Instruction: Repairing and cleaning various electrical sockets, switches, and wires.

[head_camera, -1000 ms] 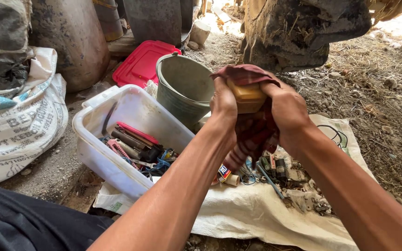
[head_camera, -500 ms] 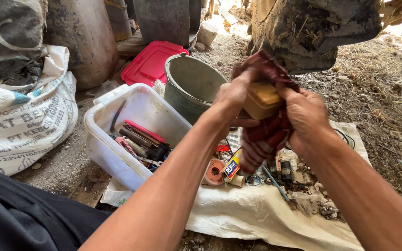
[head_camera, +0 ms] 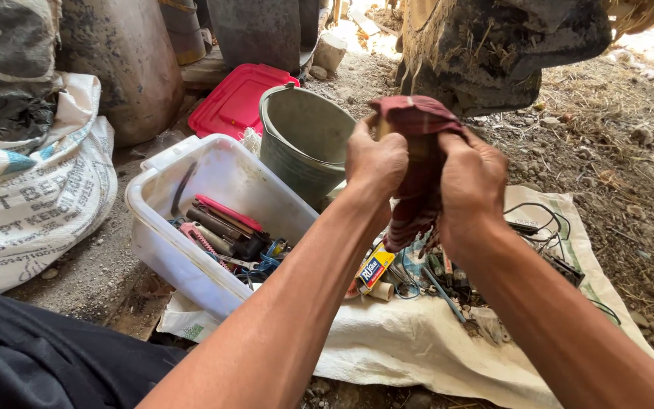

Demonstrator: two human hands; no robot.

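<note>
Both hands bunched around a dark red checked cloth

The left hand (head_camera: 375,160) and right hand (head_camera: 472,182) are each closed tight on the cloth (head_camera: 418,163), held up between them; beneath them lies a white sheet (head_camera: 410,341) strewn with small tools; below-left of the left hand sits a white tub (head_camera: 191,220); just beyond it, a grey bucket (head_camera: 304,140).
</note>
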